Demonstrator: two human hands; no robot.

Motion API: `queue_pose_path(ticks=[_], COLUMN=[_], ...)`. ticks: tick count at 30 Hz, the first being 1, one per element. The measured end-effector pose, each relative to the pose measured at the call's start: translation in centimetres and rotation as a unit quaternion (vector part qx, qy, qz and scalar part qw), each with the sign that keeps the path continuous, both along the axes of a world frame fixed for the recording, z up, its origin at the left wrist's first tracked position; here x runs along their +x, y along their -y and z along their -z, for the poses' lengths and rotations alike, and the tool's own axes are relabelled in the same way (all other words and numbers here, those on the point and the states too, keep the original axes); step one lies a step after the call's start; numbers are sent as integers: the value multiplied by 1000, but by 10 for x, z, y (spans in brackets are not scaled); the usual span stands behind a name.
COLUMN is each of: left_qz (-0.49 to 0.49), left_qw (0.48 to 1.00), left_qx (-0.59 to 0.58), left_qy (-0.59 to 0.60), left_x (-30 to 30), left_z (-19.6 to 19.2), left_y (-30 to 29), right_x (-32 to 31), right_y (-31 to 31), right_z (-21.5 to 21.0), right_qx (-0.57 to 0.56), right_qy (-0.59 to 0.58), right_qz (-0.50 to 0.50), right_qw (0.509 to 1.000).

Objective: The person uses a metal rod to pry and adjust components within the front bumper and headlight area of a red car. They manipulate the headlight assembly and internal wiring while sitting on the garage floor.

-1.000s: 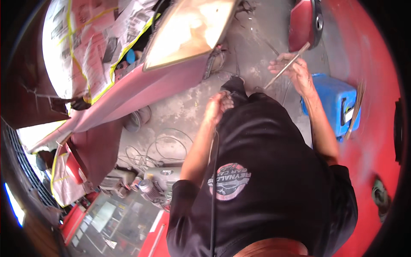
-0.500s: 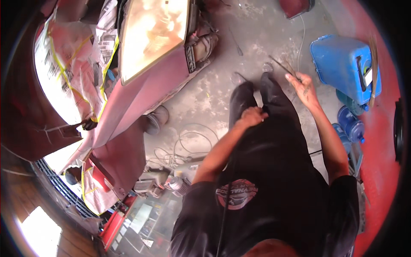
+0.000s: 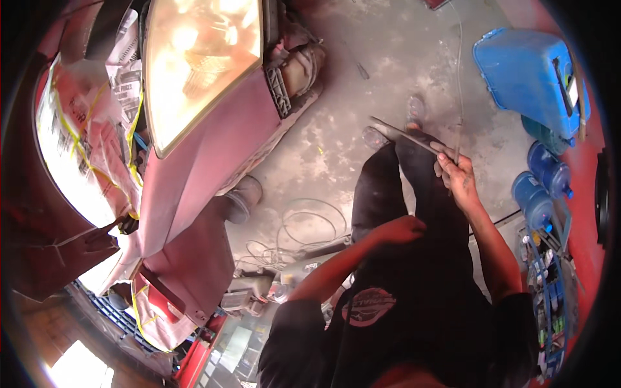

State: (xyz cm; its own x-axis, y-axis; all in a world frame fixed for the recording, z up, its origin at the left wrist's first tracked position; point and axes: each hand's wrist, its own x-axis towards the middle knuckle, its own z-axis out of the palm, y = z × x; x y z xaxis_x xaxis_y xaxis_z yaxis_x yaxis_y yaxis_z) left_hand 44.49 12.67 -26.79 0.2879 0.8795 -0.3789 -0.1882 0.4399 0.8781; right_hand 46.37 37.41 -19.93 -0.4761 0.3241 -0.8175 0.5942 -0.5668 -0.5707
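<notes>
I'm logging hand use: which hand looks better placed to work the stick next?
Likely the right hand: its fingers grip the stick near one end, leaving the other end free. The left hand hangs over the trousers, away from the stick.

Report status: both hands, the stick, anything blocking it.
Right hand gripping thin stick. Left hand in front of dark trousers, contents unclear. Nothing seen blocking the stick; headlight off to the left.
</notes>
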Motion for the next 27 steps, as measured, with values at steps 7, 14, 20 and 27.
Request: queue_pose_path(ticks=[7,14,20,27], left_qz=[-371,-626,-598,-478], left_qw=[797,692,647,495], left_qx=[-363,-66,-8,121], left_qy=[-310,-353,-472,-715], left_x=[-153,-272,-295,-312], left_z=[67,63,101,113], left_y=[0,-97,-103,-65], right_x=[-47,-65,-109,-163], right_y=[-4,10,-8,-9], right_z=[73,201,292,354], right_qx=[-57,-215,-236,-165], right_qy=[-177,-320,-445,-539], right_qz=[-48,98,51,-34], right_qw=[981,917,862,825])
